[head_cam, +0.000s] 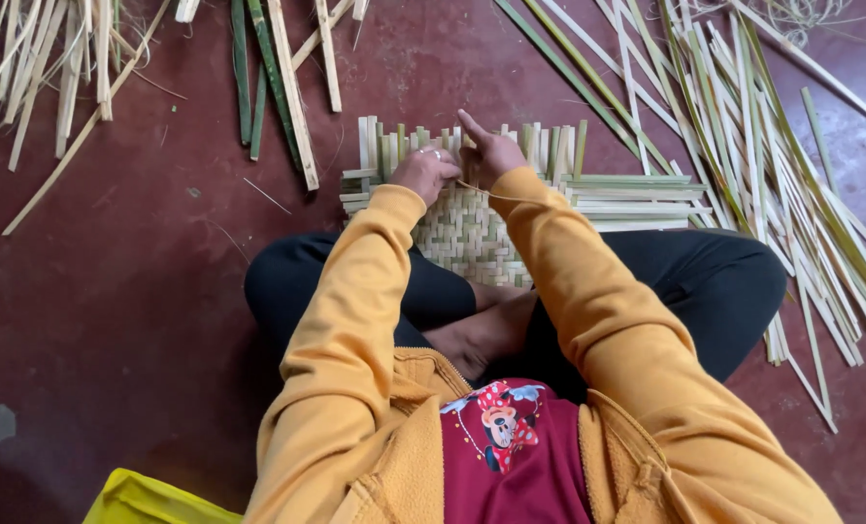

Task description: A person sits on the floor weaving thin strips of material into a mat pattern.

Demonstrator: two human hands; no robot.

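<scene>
Bamboo-strip woven mat (467, 238) partly plaited, ends loose; left hand (423, 172) and right hand (486, 155) pinch strips at its far edge.

A person in a mustard-yellow fleece jacket (588, 320), unzipped over a dark red shirt (511, 456) bearing a cartoon mouse print at lower centre of the frame, and black trousers (705, 281); a ring (437, 152) shows on the left hand (425, 172).

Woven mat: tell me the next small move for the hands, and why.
Probably press the loose strip ends down tight at the far edge of the woven mat. Both the left hand and the right hand rest there, where upright strip ends stick out past the finished weave.
</scene>
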